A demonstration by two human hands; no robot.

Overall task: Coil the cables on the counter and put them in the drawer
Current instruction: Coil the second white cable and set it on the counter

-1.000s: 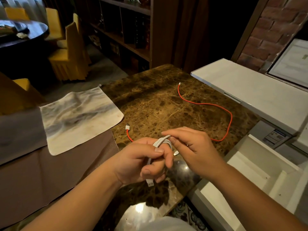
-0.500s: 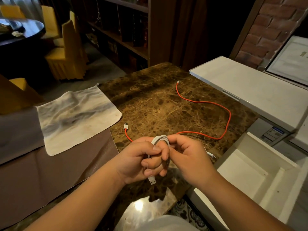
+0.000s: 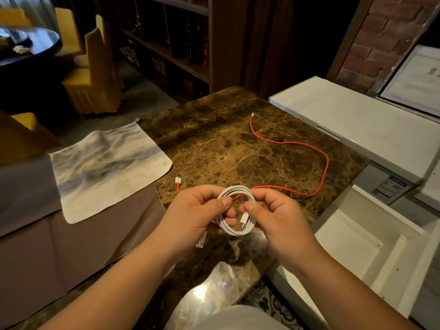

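Now the white cable (image 3: 235, 210), half a second ago still bunched between my fingers, stands as a round coil pinched by my left hand (image 3: 197, 215) and right hand (image 3: 276, 217) above the counter (image 3: 226, 144) (red cable (image 3: 307, 153) still loose), ready for the open drawer (image 3: 357, 246).

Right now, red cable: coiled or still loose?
Loose. The red cable lies spread in a long curve across the counter, both plugs apart, neither hand touching it.

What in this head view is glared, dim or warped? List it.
Head view: a bright glare patch on the polished counter near the body; dim, murky bookshelf behind; wide-angle bending at the edges; the white cable in the left hand and right hand is sharp.
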